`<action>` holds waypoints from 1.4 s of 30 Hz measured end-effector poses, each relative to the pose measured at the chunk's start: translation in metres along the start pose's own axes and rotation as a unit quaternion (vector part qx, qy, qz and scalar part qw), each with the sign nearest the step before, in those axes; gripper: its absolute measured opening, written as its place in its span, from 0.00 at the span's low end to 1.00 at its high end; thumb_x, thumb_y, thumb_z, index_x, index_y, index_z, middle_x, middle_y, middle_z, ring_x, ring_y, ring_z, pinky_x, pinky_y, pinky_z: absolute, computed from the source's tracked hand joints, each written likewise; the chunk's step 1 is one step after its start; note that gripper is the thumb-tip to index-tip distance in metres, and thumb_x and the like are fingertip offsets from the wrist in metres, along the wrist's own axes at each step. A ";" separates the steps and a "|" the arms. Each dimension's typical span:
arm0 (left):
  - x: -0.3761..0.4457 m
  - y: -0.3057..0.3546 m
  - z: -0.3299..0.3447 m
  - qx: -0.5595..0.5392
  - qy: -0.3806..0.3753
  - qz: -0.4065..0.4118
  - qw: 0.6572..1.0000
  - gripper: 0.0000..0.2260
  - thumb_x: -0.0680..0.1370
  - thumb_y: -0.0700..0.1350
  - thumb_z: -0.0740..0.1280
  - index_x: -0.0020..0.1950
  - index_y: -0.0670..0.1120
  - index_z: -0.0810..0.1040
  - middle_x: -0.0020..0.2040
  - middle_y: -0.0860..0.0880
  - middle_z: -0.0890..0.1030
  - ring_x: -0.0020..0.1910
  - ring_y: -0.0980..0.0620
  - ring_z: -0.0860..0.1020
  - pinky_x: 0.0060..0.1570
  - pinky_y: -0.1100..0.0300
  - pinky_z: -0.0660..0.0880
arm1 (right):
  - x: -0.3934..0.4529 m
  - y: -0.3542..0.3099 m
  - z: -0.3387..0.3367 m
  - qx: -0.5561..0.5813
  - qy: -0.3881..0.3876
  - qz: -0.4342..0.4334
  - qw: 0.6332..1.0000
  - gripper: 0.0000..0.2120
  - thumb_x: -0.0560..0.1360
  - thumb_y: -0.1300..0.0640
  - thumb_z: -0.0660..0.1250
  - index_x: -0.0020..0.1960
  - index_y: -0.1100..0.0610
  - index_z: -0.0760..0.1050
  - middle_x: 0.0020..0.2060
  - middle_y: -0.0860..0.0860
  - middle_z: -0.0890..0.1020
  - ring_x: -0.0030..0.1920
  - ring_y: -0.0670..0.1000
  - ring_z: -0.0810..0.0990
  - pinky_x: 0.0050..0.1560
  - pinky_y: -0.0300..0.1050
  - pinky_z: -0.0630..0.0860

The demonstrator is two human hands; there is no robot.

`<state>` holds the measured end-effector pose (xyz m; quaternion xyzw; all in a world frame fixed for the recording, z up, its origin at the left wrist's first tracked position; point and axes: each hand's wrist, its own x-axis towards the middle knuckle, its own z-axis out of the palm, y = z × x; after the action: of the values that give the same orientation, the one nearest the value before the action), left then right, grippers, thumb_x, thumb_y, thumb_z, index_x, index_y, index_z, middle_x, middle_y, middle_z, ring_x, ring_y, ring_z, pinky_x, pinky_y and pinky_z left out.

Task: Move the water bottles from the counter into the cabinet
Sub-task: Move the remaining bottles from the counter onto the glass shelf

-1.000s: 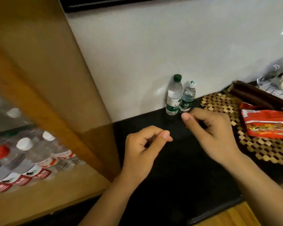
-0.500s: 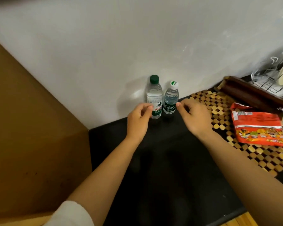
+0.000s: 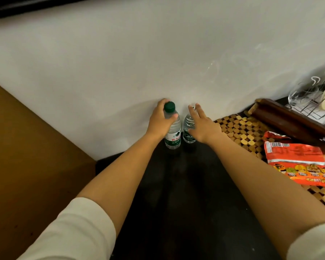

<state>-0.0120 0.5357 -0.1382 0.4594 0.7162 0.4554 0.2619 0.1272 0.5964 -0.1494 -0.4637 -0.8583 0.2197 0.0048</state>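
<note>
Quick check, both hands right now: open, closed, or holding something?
Left hand: closed around the green-cap bottle, near its neck.
Right hand: open, fingers spread against the smaller bottle; no grip yet.

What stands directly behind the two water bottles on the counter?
The white wall rises directly behind both water bottles. The hands cover the wall's strip nearest the bottle necks.

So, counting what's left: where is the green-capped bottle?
Centre of the head view, the green-capped bottle stands at the wall, gripped by the left hand, beside the smaller bottle.
</note>
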 end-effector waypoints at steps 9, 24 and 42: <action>-0.033 -0.018 0.002 -0.046 -0.041 -0.026 0.998 0.15 0.75 0.40 0.68 0.55 0.47 0.63 0.47 0.51 0.72 0.49 0.51 0.72 0.49 0.60 0.69 | -0.017 -0.005 0.020 -0.033 0.108 0.001 0.994 0.28 0.73 0.62 0.67 0.69 0.54 0.58 0.64 0.57 0.63 0.59 0.59 0.71 0.49 0.54 0.78; -0.116 -0.029 -0.051 0.000 -0.165 -0.035 0.986 0.15 0.76 0.42 0.67 0.57 0.47 0.63 0.60 0.41 0.74 0.58 0.45 0.73 0.60 0.52 0.71 | -0.072 -0.017 0.037 -0.001 0.134 -0.068 0.989 0.21 0.72 0.71 0.63 0.63 0.59 0.68 0.60 0.57 0.70 0.51 0.62 0.77 0.48 0.56 0.77; -0.262 -0.048 -0.120 0.026 -0.266 -0.072 0.961 0.14 0.75 0.47 0.68 0.55 0.52 0.65 0.59 0.43 0.76 0.59 0.44 0.75 0.60 0.41 0.71 | -0.237 -0.066 0.105 0.084 0.071 -0.186 0.976 0.23 0.73 0.67 0.64 0.66 0.53 0.69 0.59 0.51 0.70 0.55 0.50 0.75 0.50 0.40 0.75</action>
<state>-0.0123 0.2438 -0.1389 0.5175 0.6636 0.2783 0.4630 0.1876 0.3370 -0.1731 -0.3085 -0.9055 0.2525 0.1450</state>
